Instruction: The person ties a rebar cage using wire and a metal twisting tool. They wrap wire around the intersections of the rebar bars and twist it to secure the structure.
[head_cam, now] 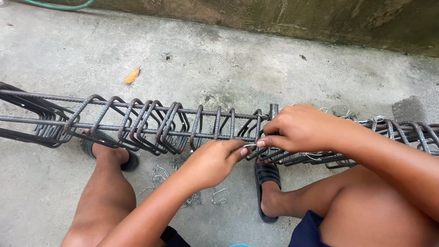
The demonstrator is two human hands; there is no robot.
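Both our hands on the rebar cage (151, 123)

Left hand (212, 161) and right hand (297, 128) pinch shut on a thin tie wire (249, 145); loose wire pieces (218, 195) lie on the concrete floor (256, 68).

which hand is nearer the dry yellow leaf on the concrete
Left. The left hand sits below and right of the leaf; the right hand is farther right along the rebar cage.

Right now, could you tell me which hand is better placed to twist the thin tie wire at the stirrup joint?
The left hand, probably: its thumb and forefinger already pinch the thin wire at the joint, while the right hand grips the rebar cage, steadying it.
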